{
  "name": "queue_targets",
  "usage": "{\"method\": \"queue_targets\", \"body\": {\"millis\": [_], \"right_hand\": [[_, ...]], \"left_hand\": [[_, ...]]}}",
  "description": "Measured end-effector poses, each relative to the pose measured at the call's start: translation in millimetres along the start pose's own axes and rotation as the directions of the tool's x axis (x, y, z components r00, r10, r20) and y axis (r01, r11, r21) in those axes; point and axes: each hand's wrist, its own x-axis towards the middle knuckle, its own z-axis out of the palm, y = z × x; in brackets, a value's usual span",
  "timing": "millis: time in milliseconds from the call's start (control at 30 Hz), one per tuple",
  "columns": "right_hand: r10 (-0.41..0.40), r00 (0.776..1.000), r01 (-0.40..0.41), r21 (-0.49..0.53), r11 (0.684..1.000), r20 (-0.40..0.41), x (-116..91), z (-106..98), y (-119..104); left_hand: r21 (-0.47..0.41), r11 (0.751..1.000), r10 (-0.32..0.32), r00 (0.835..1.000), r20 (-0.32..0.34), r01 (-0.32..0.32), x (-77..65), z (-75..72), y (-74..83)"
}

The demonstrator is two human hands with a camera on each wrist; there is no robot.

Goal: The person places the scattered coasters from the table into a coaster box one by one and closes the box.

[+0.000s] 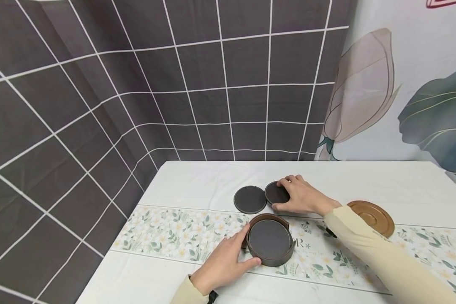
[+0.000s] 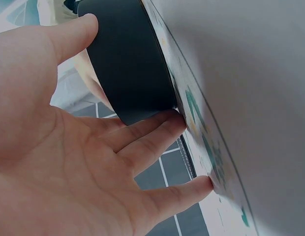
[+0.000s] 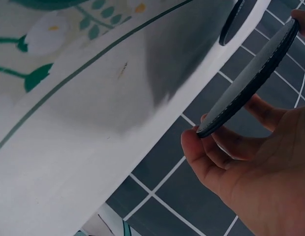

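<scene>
A round dark coaster (image 1: 275, 193) with a stitched rim is held by its edges between the thumb and fingers of my right hand (image 1: 303, 196). In the right wrist view this coaster (image 3: 251, 81) is tilted and off the table. Another dark coaster (image 1: 250, 199) lies flat just to its left. Nearer to me stands a round coaster holder (image 1: 266, 262), dark outside and brown inside, with a coaster (image 1: 270, 239) lying in it. My left hand (image 1: 225, 262) grips the holder's left side. In the left wrist view, thumb and fingers touch the holder's dark wall (image 2: 130, 59).
A brown round wooden disc (image 1: 372, 217) lies on the table to the right, partly behind the right sleeve. The white tablecloth (image 1: 190, 183) has a floral band across it. A dark grid-patterned curtain (image 1: 197, 105) hangs behind and to the left.
</scene>
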Motion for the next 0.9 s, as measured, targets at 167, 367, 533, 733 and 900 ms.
{"method": "queue_targets", "body": {"millis": [167,367,533,733,900], "right_hand": [[-0.019,0.999,0.019,-0.003,1.0,-0.027,-2,-2,-1],[-0.028,0.998,0.028,0.0,1.0,-0.061,-6,-4,-2],[-0.029,0.996,0.028,-0.005,1.0,-0.085,-11,-6,-3],[-0.032,0.995,0.032,0.001,0.999,-0.097,-19,-8,-9],[-0.056,0.992,0.058,0.012,0.998,-0.115,-25,-9,-13]], "left_hand": [[0.004,1.0,0.002,1.0,-0.003,-0.002,0.3,0.2,-0.4],[0.008,1.0,0.002,1.0,-0.006,-0.002,0.3,0.8,-0.4],[0.0,1.0,-0.001,1.0,0.0,0.001,0.0,0.8,-0.2],[0.006,1.0,0.006,1.0,-0.008,-0.006,0.0,0.6,-0.3],[0.002,1.0,0.011,1.0,-0.014,-0.011,-0.9,-0.1,0.1]]}}
